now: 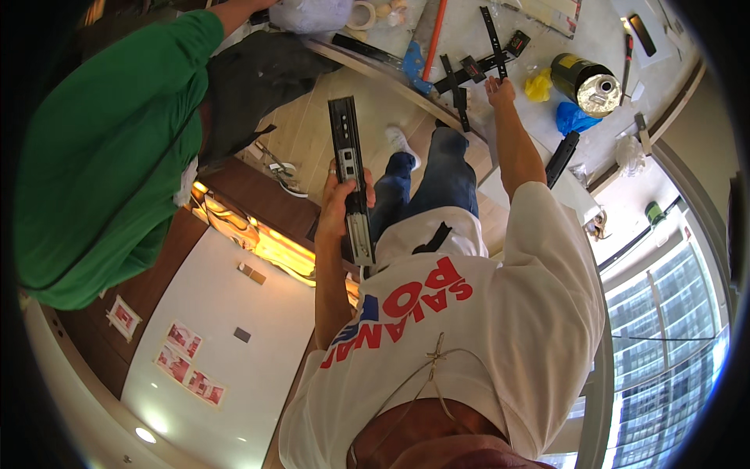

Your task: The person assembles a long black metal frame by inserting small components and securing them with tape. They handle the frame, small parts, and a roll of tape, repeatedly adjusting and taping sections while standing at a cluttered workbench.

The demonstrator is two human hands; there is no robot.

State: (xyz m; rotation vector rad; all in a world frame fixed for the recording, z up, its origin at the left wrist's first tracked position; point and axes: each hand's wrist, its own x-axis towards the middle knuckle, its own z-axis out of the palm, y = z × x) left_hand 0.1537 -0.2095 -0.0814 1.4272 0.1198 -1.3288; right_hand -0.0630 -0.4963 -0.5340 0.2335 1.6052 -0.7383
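My left hand [337,209] is closed around a long drawer slide [344,137], black at its far part and silver near my chest, held up lengthwise over my legs. My right hand [500,92] reaches out to the white table [547,39], fingers spread, touching the table edge beside a crossed set of black metal rails [467,72]. It holds nothing. My white printed shirt and blue jeans fill the middle of the view.
A person in a green shirt [101,148] stands close at my left, one arm stretched to the table. On the table lie a black-and-gold can [586,82], yellow [537,84] and blue [574,119] bags, a tape roll [361,14], an orange-handled tool [434,31] and another black rail [562,158].
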